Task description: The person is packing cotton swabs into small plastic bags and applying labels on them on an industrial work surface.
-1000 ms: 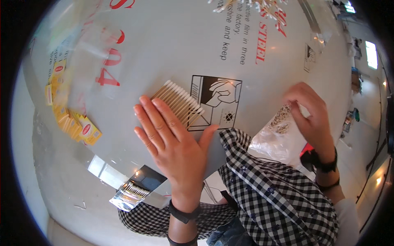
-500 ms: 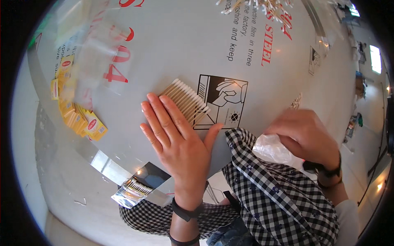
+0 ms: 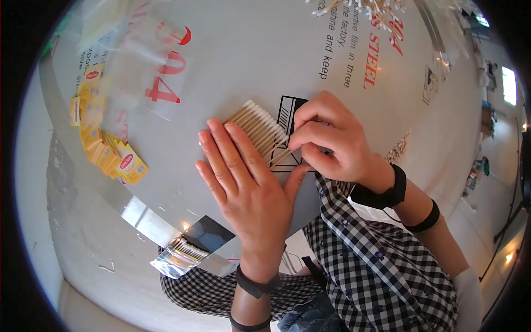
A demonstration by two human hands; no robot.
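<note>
A row of cotton swabs (image 3: 255, 128) with wooden sticks lies side by side on the film-covered table, white tips pointing up and to the right. My left hand (image 3: 249, 191) rests flat over the sticks' lower ends, fingers stretched out and thumb spread toward the right. At the row's right end, my right hand (image 3: 334, 138) has its thumb and fingertips pinched around the tip of the last swab. That tip is hidden by the fingers. Black bands circle both wrists.
Yellow packets (image 3: 105, 152) lie in a curved stack at left, beside clear plastic film. A clear pouch of swabs (image 3: 180, 257) sits at the table's near edge. Loose swabs (image 3: 368, 8) are heaped at the far side; a small pile of bits (image 3: 399, 148) lies at right.
My right hand has moved left and up from beside the white plastic over my lap to the right end of the swab row. My left hand stays flat on the swabs.
</note>
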